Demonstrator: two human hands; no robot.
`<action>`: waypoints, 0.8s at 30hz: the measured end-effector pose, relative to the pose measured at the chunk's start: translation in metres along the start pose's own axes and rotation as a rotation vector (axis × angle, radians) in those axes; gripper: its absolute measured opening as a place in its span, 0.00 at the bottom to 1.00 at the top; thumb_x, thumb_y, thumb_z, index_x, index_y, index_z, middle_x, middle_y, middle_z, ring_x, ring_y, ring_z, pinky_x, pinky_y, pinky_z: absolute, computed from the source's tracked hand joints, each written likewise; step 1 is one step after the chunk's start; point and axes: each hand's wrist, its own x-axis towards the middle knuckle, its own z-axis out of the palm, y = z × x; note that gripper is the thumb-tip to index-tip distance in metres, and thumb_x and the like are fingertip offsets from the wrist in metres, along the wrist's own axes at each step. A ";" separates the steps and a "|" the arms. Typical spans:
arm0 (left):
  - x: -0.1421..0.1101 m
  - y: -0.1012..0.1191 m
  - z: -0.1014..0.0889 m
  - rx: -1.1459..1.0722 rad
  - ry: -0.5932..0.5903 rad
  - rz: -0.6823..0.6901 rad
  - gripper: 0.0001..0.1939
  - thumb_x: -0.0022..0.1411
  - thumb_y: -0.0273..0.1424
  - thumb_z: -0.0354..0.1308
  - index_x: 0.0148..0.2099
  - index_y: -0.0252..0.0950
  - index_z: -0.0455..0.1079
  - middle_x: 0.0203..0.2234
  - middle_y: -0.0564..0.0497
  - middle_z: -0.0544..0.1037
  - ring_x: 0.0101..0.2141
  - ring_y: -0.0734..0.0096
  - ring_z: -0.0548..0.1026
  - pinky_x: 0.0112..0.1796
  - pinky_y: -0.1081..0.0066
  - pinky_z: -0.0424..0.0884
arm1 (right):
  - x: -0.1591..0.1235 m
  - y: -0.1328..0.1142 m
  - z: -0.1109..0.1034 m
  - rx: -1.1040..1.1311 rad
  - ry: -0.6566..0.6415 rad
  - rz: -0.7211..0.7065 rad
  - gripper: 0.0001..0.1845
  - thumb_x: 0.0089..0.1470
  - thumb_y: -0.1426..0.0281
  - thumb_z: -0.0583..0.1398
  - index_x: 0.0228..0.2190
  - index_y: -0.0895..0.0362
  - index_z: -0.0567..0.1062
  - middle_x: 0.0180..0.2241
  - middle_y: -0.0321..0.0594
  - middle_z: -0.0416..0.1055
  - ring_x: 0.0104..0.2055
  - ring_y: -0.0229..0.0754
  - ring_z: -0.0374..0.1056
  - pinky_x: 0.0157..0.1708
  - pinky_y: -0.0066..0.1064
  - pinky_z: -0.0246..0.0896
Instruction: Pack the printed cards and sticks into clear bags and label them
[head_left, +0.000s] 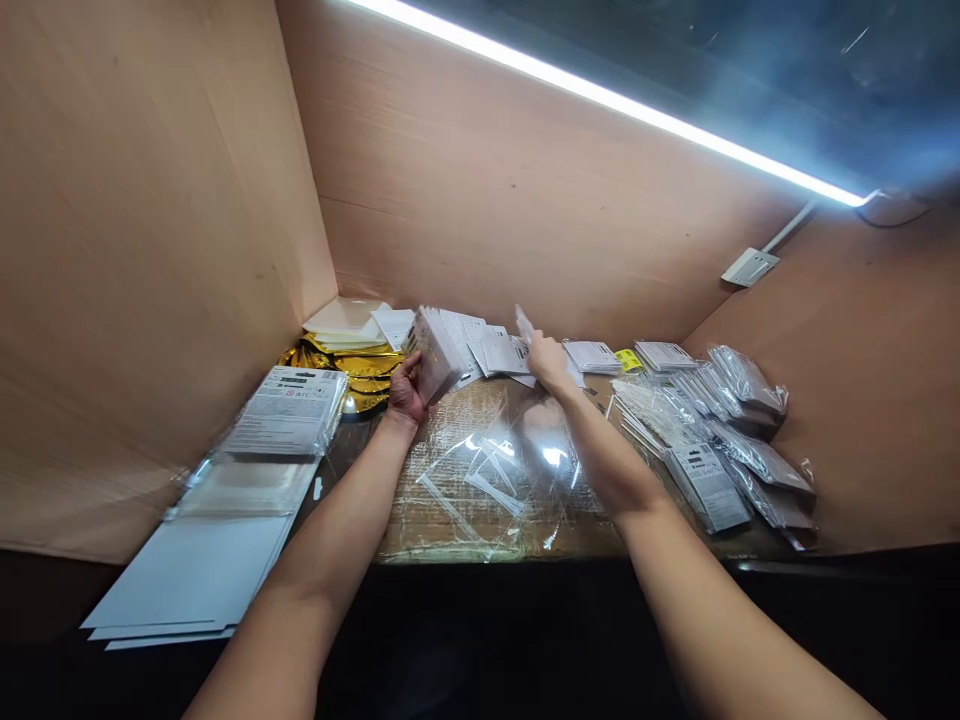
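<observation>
Fingers of the left hand are curling closely around the lower edge of a stack of white packets, gripping it upright and slightly tilted near the middle of the frame. Fingers of the right hand are closing narrowly on a thin white card, holding it up just beyond the row of white paper packets along the far edge of the bench. Transparent plastic film is lying over the bench's brown cardboard surface, between and below both forearms.

To the right of the frame, plastic-bagged packets are lying in overlapping piles, with a small yellow label just behind them. At the upper left of the bench, gold foil bags are lying beneath pale flat sheets. Bagged white sheets are sloping off the bench's left side at the lower left. Cardboard walls are rising behind everything, under an LED strip light.
</observation>
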 end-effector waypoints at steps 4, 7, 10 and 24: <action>-0.005 -0.011 -0.002 0.098 -0.054 -0.124 0.19 0.62 0.28 0.67 0.56 0.32 0.79 0.36 0.46 0.89 0.36 0.56 0.88 0.56 0.49 0.81 | -0.016 0.017 -0.009 0.547 0.279 -0.124 0.21 0.68 0.69 0.52 0.58 0.63 0.71 0.52 0.61 0.80 0.53 0.57 0.78 0.57 0.48 0.73; -0.009 -0.024 -0.004 0.169 -0.145 -0.197 0.21 0.61 0.29 0.70 0.56 0.32 0.78 0.40 0.43 0.89 0.40 0.54 0.88 0.59 0.44 0.79 | -0.041 0.008 0.013 0.948 0.162 -0.383 0.32 0.65 0.65 0.55 0.67 0.58 0.64 0.61 0.53 0.77 0.57 0.53 0.77 0.59 0.47 0.74; -0.009 -0.032 -0.006 0.234 -0.215 -0.138 0.24 0.58 0.30 0.74 0.57 0.32 0.78 0.44 0.43 0.89 0.42 0.55 0.88 0.58 0.48 0.80 | -0.054 -0.010 0.036 0.983 0.024 -0.569 0.38 0.65 0.60 0.59 0.73 0.54 0.61 0.68 0.48 0.71 0.66 0.52 0.70 0.70 0.48 0.63; 0.001 -0.019 0.001 0.273 -0.064 0.029 0.19 0.55 0.34 0.69 0.48 0.32 0.79 0.37 0.45 0.88 0.38 0.56 0.86 0.47 0.60 0.84 | -0.017 0.093 0.021 0.048 -0.007 0.217 0.17 0.64 0.74 0.62 0.52 0.67 0.80 0.53 0.69 0.79 0.58 0.63 0.77 0.59 0.45 0.68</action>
